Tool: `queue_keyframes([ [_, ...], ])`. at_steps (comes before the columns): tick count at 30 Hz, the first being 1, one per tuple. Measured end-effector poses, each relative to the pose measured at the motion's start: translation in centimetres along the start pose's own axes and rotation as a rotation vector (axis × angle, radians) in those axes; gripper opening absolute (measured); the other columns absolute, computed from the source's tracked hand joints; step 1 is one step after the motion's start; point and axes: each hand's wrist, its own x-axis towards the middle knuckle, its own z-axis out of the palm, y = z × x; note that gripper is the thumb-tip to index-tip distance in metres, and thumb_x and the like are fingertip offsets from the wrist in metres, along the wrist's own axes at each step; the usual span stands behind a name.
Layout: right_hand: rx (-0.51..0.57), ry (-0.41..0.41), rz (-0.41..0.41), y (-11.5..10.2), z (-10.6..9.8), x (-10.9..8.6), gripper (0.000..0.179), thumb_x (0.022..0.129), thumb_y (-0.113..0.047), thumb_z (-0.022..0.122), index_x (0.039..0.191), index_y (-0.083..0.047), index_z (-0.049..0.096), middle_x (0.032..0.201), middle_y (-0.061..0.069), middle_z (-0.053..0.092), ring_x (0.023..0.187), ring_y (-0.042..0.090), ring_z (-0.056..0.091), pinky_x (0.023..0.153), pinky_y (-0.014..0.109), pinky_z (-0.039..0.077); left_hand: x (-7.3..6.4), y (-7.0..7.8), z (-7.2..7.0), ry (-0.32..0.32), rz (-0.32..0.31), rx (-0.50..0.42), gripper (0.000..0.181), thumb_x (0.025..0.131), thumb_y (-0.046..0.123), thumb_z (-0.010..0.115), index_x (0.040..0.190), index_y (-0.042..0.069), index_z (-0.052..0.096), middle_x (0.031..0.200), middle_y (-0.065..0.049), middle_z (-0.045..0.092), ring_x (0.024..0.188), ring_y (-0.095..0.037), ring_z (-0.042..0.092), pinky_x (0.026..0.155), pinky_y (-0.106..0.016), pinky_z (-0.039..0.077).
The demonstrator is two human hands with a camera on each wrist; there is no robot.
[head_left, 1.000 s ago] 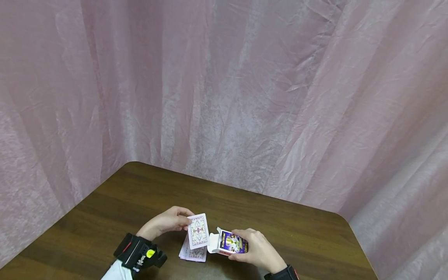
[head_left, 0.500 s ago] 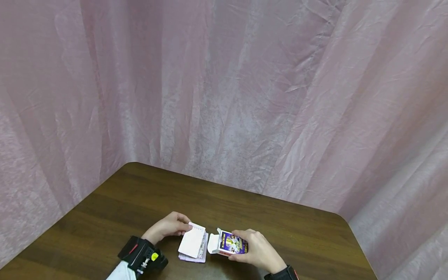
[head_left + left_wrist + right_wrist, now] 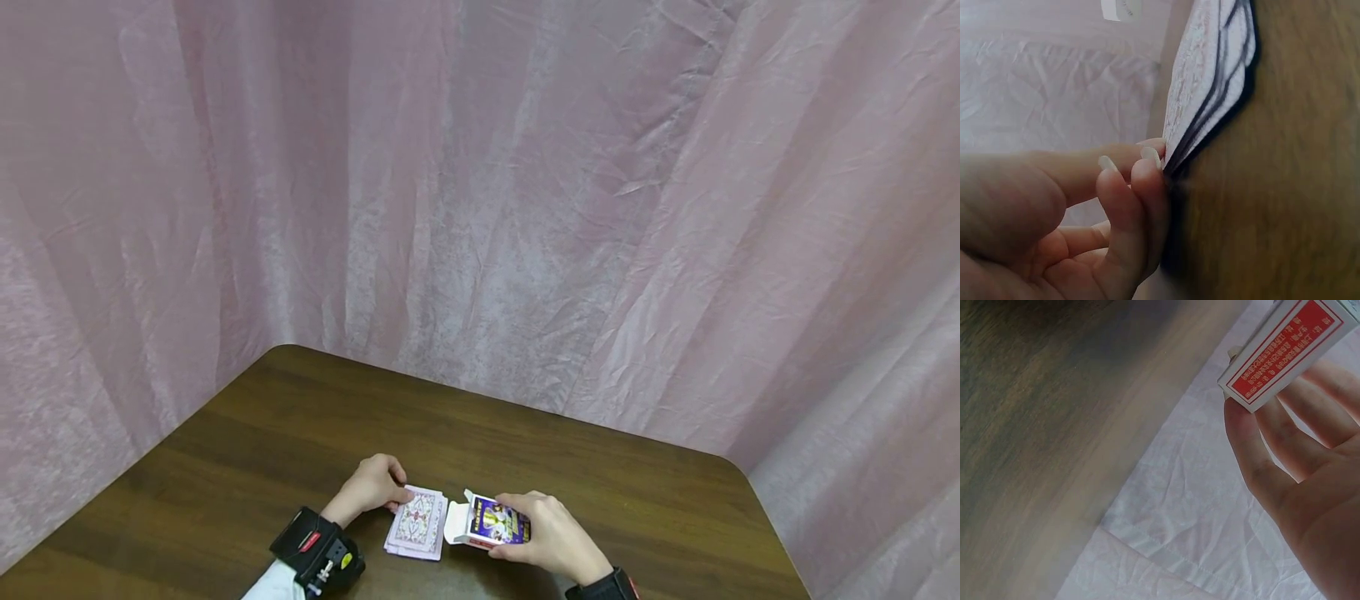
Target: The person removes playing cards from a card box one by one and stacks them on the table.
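A small pile of playing cards (image 3: 418,523) lies on the table with patterned backs up, its layers slightly fanned. My left hand (image 3: 372,483) pinches the top card at its upper left corner, low over the pile. In the left wrist view the thumb and fingertips (image 3: 1154,164) meet at the corner of the cards (image 3: 1204,81), whose edges show gaps between layers. My right hand (image 3: 551,533) holds the purple card box (image 3: 495,521) by its far end, white flap open toward the pile. The right wrist view shows the box's red printed end (image 3: 1288,353) against the fingers.
The brown wooden table (image 3: 315,400) extends behind and to both sides of the hands. A pink curtain (image 3: 480,208) hangs along its far edges. Each wrist wears a black strap, the left with a camera mount (image 3: 318,550).
My left hand has come down and slightly right. The card it held tilted, its white face showing briefly, and now lies back-up over the pile. The right hand and box stay put.
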Motion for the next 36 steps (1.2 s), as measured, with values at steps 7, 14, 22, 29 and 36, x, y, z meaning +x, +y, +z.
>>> queue_keyframes([
  [7, -0.002, -0.005, 0.000, -0.1, 0.0, 0.0, 0.055, 0.074, -0.045, 0.080, 0.115, -0.009, 0.067, 0.098, -0.002, 0.071, 0.083, 0.003, 0.057, 0.071, 0.020, 0.048, -0.1, 0.1, -0.4, 0.029, 0.058, 0.093, 0.026, 0.073, 0.012, 0.083, 0.078, 0.004, 0.058, 0.061, -0.004, 0.056, 0.047, -0.011, 0.055, 0.047, -0.023, 0.040],
  [14, -0.004, -0.002, -0.009, -0.2, 0.1, 0.1, 0.055, 0.074, -0.045, 0.080, 0.114, -0.009, 0.067, 0.099, -0.002, 0.071, 0.084, 0.004, 0.058, 0.071, 0.020, 0.048, -0.3, 1.4, -0.6, -0.049, 0.266, -0.035, 0.018, 0.080, 0.017, 0.077, 0.081, 0.005, 0.063, 0.061, 0.000, 0.057, 0.054, -0.010, 0.050, 0.048, -0.022, 0.038],
  [22, 0.001, 0.010, -0.031, -0.6, 0.3, 0.2, 0.055, 0.076, -0.046, 0.078, 0.115, -0.010, 0.066, 0.101, 0.000, 0.071, 0.086, 0.004, 0.059, 0.071, 0.020, 0.048, -1.5, 3.4, 1.6, -0.391, 0.384, -0.235, 0.014, 0.084, 0.014, 0.073, 0.086, 0.002, 0.067, 0.069, -0.009, 0.068, 0.052, -0.007, 0.054, 0.048, -0.019, 0.042],
  [29, -0.002, 0.022, -0.038, -1.1, 0.1, 0.0, 0.054, 0.077, -0.047, 0.078, 0.116, -0.012, 0.066, 0.101, -0.001, 0.070, 0.086, 0.004, 0.058, 0.070, 0.018, 0.048, -2.5, 3.7, 2.9, -0.353, 0.391, -0.167, 0.015, 0.082, 0.014, 0.073, 0.077, 0.003, 0.064, 0.062, 0.006, 0.056, 0.052, -0.003, 0.047, 0.046, -0.016, 0.035],
  [36, -0.019, 0.045, -0.057, -1.1, -0.1, 0.1, 0.054, 0.076, -0.046, 0.079, 0.116, -0.012, 0.066, 0.103, -0.002, 0.070, 0.088, 0.004, 0.059, 0.073, 0.019, 0.049, -2.4, 3.6, 3.0, -0.413, 0.370, -0.204, 0.015, 0.082, 0.010, 0.069, 0.076, -0.003, 0.063, 0.061, 0.006, 0.052, 0.052, -0.002, 0.043, 0.047, -0.016, 0.033],
])
